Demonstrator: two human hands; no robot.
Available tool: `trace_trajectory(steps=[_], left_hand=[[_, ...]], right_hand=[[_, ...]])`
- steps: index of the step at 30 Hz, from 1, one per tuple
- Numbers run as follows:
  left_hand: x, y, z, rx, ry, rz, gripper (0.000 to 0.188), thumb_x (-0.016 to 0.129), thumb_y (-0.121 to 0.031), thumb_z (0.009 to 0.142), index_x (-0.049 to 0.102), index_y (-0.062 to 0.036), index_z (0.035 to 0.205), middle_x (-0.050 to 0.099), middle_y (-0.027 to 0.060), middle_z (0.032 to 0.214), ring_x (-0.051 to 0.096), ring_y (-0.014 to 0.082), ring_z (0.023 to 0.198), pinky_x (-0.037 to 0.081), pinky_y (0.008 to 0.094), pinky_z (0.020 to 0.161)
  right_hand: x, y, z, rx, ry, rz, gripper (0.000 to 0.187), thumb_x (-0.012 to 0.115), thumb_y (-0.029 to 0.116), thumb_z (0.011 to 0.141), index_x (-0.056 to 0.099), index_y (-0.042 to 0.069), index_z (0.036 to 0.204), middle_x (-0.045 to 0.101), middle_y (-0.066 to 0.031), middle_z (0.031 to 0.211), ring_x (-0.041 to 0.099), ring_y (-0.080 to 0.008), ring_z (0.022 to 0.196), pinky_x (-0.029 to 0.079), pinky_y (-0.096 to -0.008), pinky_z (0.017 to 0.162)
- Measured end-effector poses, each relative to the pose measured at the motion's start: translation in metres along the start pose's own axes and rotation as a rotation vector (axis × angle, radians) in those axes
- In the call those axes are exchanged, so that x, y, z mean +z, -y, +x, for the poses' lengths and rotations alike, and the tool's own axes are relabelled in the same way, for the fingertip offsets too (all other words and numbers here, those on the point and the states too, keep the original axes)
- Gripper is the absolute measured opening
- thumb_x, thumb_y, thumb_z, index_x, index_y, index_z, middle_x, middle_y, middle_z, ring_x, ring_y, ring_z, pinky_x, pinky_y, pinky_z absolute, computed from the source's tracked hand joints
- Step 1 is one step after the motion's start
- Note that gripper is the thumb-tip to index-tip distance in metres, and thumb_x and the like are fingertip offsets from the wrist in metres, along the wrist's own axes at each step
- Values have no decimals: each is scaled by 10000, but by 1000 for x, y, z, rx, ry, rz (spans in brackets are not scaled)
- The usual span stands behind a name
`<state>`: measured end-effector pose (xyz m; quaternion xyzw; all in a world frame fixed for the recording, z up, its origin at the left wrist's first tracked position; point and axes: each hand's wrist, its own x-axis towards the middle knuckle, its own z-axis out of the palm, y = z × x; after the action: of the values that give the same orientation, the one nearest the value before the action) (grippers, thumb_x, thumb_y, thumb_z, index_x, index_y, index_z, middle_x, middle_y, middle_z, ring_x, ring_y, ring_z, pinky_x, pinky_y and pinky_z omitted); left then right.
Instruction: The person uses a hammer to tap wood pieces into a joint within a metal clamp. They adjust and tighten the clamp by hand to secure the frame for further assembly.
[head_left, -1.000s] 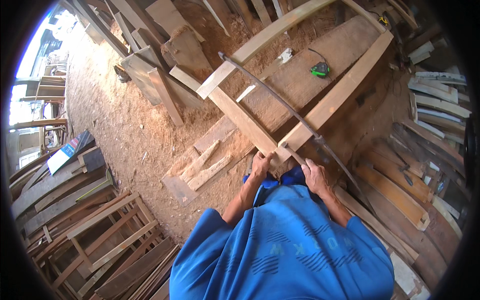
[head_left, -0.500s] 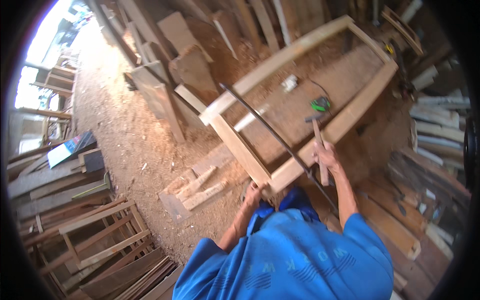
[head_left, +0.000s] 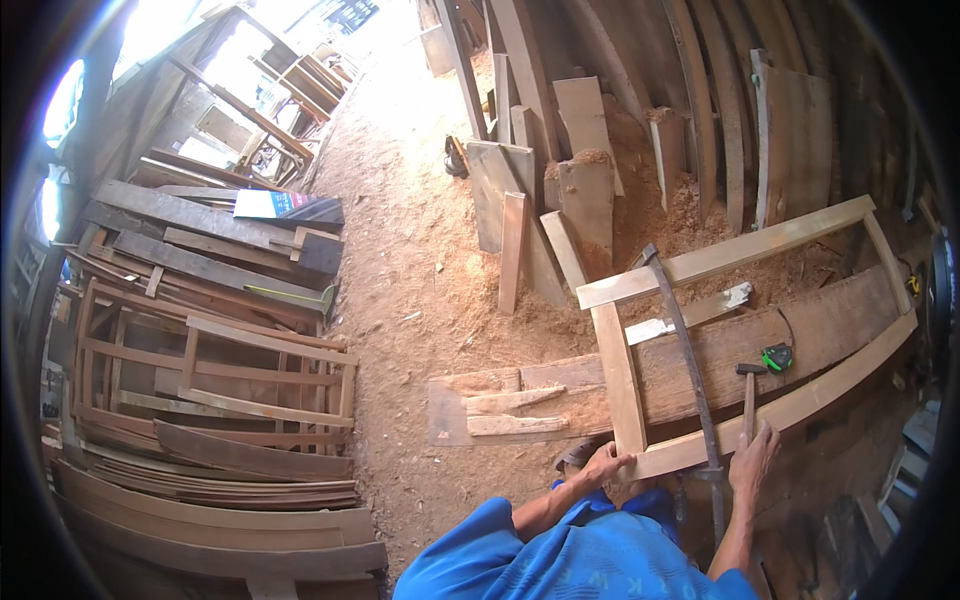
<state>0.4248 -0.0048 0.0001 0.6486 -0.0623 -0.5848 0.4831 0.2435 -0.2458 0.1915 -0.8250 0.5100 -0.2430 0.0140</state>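
Observation:
A pale wooden frame [head_left: 622, 385] with mitred or butted corners lies before me, longer from left to right. My left hand [head_left: 604, 463] is closed on its near left corner. A dark metal bar clamp [head_left: 686, 350] crosses the frame near its left end, passing over both long rails. My right hand [head_left: 752, 462] is closed around the handle of a hammer [head_left: 750, 395], just right of the clamp, over the near rail. The hammer's dark head points away from me. Beyond it, a green and black tape measure [head_left: 776, 357] rests on a broad board [head_left: 840, 310] inside the frame.
Sawdust and shavings cover the ground [head_left: 400, 330]. Wood offcuts [head_left: 515, 400] lie on the board's left end. Upright planks [head_left: 795, 150] lean at the back. Stacked planks and slatted frames [head_left: 230, 365] fill the left side. A pale strip [head_left: 690, 313] lies within the frame.
The view has swung, so the frame and my hands sit farther right in the picture. My left hand stays at the frame corner; my right hand still has the hammer.

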Motion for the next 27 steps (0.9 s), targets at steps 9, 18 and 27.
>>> trace_trajectory(steps=[9,18,27], left_hand=[[-10,-19,4,19,13,-226,322,730,-130,833,632,-17,1118,692,65,999,650,168,867,545,336,775],[9,-41,-16,22,-31,-117,435,747,-172,842,560,29,1178,661,109,1094,627,175,967,511,324,853],[-1,-40,-16,32,22,-141,394,694,-135,864,559,32,1194,654,114,1103,620,166,979,502,318,866]], right_hand=[[65,106,-21,-242,995,506,575,605,283,887,462,-97,1294,607,-321,1119,555,-466,1104,441,-502,959],[139,95,-4,-306,1607,370,598,822,343,639,625,-123,958,673,-290,938,678,-396,911,536,-484,763],[136,103,-11,-382,1541,249,661,821,337,628,552,-96,1049,635,-297,1065,626,-423,1043,489,-472,857]])
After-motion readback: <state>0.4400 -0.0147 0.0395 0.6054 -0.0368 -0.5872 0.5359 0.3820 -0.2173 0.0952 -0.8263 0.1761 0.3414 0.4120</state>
